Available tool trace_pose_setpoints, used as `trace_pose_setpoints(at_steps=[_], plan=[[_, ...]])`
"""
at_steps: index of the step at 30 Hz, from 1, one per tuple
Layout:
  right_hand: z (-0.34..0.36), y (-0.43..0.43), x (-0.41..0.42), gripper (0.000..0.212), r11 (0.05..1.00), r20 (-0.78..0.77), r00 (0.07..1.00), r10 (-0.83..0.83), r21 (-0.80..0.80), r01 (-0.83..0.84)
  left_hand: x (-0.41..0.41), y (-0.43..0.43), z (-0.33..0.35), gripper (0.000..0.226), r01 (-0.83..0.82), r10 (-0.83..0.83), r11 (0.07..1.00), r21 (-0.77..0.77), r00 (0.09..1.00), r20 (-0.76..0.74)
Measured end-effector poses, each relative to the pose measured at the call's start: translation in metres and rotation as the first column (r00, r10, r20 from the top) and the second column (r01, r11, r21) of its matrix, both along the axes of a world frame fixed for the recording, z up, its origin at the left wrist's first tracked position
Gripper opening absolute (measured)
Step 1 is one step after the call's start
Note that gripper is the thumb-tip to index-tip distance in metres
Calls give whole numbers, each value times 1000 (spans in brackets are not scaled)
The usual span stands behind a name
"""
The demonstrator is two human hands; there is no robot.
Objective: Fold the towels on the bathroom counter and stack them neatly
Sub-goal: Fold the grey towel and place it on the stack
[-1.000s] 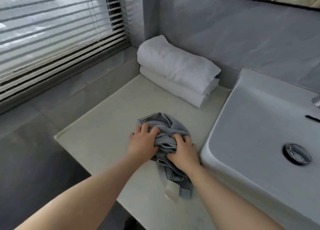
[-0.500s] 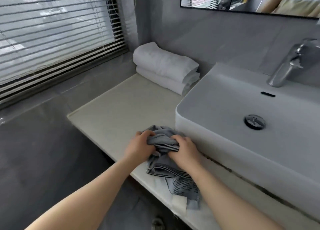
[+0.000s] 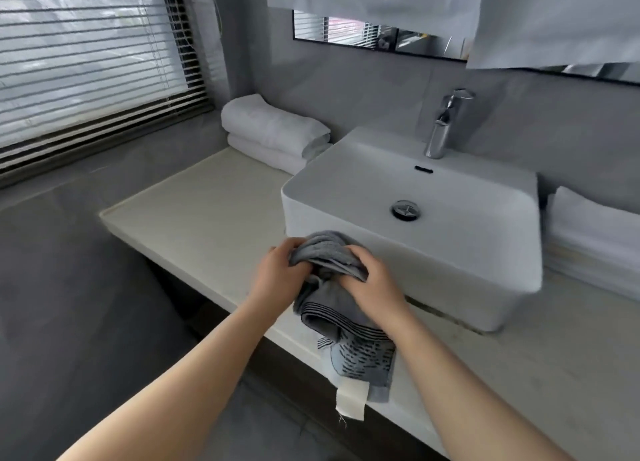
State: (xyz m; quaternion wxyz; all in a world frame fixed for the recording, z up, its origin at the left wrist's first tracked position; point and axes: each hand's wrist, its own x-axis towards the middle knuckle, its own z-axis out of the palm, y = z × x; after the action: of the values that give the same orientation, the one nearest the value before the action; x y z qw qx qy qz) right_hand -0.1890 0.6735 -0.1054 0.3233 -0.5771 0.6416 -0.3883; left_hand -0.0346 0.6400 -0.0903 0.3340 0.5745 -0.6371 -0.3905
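A crumpled grey towel (image 3: 332, 308) with dark stripes and a white label hangs between my hands, just above the counter's front edge and close to the sink's front wall. My left hand (image 3: 277, 277) grips its upper left bunch, and my right hand (image 3: 372, 284) grips the upper right bunch. The towel's lower end droops over the counter edge. Two folded white towels (image 3: 273, 131) lie stacked at the back left of the beige counter (image 3: 194, 218). More folded white towels (image 3: 595, 235) sit stacked to the right of the sink.
A white vessel sink (image 3: 485, 252) with a chrome faucet (image 3: 445, 124) stands on the counter's middle. A window with slatted blinds (image 3: 86, 65) fills the left wall. A mirror (image 3: 377, 37) hangs above, partly covered by white sheets.
Both hands have carried the grey towel from the counter's left part toward the sink's front wall and lifted it. The view has swung right and up, showing the faucet and right-hand towels.
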Motion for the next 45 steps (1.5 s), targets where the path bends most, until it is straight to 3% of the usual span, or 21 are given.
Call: trace_pose_setpoints(at_steps=[6,14,23,25,29,32,36,42,45], plan=[[27,47,-79,34,992,97,990,-99,-63,106,-82,28,29,14,48,-51,995,-85,998,-38],[38,117,-232,28,952,-16,955,-295,-93,292,-236,75,35,7,221,-221,974,-53,975,0],[47,185,-368,9,913,-130,903,-409,-69,403,-364,117,31,30,366,-362,928,75,930,-59],[46,195,-388,10,903,-159,890,-428,-47,426,-379,121,29,41,402,-396,910,101,916,-69],[31,211,-413,22,877,-187,863,-469,11,480,-408,126,24,43,474,-460,866,159,880,-116],[21,219,-423,24,863,-204,849,-487,43,504,-424,126,13,42,492,-453,850,187,865,-216],[12,227,-433,8,827,-201,827,-525,109,552,-437,126,-4,41,476,-407,838,266,870,-276],[-11,232,-446,17,735,-194,760,-620,196,649,-452,103,-31,52,278,-129,833,478,938,-320],[-25,229,-453,25,699,-224,745,-629,258,667,-458,97,-45,43,235,-15,772,590,935,-353]])
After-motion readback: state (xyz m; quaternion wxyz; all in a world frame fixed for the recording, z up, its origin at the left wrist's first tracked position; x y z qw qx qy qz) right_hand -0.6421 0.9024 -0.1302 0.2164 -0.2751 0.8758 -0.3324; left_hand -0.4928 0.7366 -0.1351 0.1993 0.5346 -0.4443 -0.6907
